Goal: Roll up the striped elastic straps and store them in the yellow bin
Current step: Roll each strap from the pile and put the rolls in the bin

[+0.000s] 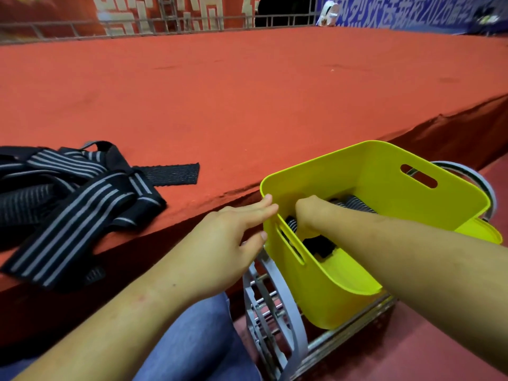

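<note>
Striped straps (68, 215) near yellow bin (384, 174)

head-worn, looking forward-down, close over hands (228, 237)

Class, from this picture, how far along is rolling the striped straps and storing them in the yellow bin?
Done: rolled straps already lie in the yellow bin. In hand: the right hand reaches inside it, fingers hidden, while the left hand touches its wall. Left: a tangled pile of unrolled straps on the red platform.
</note>
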`<state>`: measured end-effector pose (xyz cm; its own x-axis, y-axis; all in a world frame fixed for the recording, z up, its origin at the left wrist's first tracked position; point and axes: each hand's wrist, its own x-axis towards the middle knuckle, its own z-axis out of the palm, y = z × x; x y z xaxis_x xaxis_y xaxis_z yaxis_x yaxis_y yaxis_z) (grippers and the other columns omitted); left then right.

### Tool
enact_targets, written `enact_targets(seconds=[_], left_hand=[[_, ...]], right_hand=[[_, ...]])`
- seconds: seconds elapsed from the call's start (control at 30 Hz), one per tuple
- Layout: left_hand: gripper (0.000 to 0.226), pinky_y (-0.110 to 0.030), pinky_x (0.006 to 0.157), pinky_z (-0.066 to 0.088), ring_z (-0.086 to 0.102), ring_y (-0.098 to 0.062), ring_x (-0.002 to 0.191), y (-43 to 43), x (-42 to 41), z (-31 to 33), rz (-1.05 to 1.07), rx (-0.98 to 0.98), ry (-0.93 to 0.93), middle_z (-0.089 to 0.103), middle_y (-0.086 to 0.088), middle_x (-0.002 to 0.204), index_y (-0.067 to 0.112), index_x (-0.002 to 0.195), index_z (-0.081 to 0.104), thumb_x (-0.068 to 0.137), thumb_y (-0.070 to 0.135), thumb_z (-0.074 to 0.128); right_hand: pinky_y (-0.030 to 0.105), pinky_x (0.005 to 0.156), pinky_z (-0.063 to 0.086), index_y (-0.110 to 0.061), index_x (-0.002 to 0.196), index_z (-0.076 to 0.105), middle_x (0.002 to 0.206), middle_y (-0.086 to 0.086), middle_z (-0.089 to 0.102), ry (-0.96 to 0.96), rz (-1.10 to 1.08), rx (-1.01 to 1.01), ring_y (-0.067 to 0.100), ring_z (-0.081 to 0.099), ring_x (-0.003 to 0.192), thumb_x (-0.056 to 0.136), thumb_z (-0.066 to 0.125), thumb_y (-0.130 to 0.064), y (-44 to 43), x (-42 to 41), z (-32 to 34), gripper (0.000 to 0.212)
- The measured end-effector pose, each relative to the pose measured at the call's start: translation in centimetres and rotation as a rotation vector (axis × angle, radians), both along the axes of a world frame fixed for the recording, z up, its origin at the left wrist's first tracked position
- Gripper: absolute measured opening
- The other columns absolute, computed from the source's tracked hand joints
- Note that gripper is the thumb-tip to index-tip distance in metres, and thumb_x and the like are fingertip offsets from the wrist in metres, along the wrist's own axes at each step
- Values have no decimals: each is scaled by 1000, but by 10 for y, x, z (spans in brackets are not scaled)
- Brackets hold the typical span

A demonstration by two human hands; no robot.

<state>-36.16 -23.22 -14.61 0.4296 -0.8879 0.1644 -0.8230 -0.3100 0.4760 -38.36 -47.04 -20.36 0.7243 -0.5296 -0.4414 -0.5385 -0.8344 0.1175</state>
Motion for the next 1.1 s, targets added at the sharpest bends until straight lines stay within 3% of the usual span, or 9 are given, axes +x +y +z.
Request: enact_targets(seconds=[0.13,0.37,0.57,0.67,0.73,0.87,0.93,1.0,1.1], left_hand=[[54,7,104,6,25,8,148,0,0,-1,-8,9,7,22,37,159,45,156,37,106,32,53],[55,-17,123,18,24,4,151,2,1,-5,-19,-8,43,21,35,161,44,156,36,106,31,54],[56,-17,126,14,20,10,150,1,4,-7,-24,-30,58,21,34,161,42,157,37,106,29,55],[56,-18,125,16,21,7,152,2,5,-10,-29,-38,65,20,36,161,43,157,36,106,32,56],[56,-9,120,11,19,8,151,2,6,-11,-33,-43,60,21,34,162,42,157,36,106,32,55],[56,-1,113,10,29,3,147,9,11,-5,-13,-101,24,34,19,163,31,157,42,103,23,59],[53,-4,115,14,36,-2,144,14,16,-4,15,-149,12,44,11,160,25,153,50,101,19,61],[49,-7,117,19,42,-6,142,28,25,-1,83,-188,-3,50,9,156,24,149,55,100,19,61],[46,-6,116,19,43,-4,141,53,44,-1,205,-231,7,55,10,151,25,146,58,100,20,61]], right_hand=[[40,95,58,-8,127,63,111,13,66,50,24,-28,36,68,115,80,84,-63,3,3,-5,76],[39,95,57,-8,134,62,124,13,70,60,17,-47,35,68,117,81,79,-69,4,1,4,82],[35,89,55,-7,126,64,116,11,68,-12,28,-37,33,67,116,86,78,-62,0,-4,35,70],[33,80,49,-13,101,61,99,9,61,-24,43,-40,32,63,100,84,80,-63,-4,-4,52,56],[31,78,48,-14,88,56,97,8,63,-45,70,-68,33,63,98,87,79,-59,-4,-8,67,51],[28,79,48,-18,102,72,112,10,77,-118,186,-155,30,70,110,97,70,-45,15,-14,106,28],[25,74,46,-24,88,67,95,0,75,-171,201,-154,27,68,100,99,66,-41,21,-20,127,21],[16,54,38,-24,77,61,73,-11,61,-258,224,-125,19,60,82,100,66,-41,31,-18,145,29],[9,55,32,-24,74,65,69,-11,62,-478,251,-5,7,54,65,96,71,-44,53,-8,157,31]])
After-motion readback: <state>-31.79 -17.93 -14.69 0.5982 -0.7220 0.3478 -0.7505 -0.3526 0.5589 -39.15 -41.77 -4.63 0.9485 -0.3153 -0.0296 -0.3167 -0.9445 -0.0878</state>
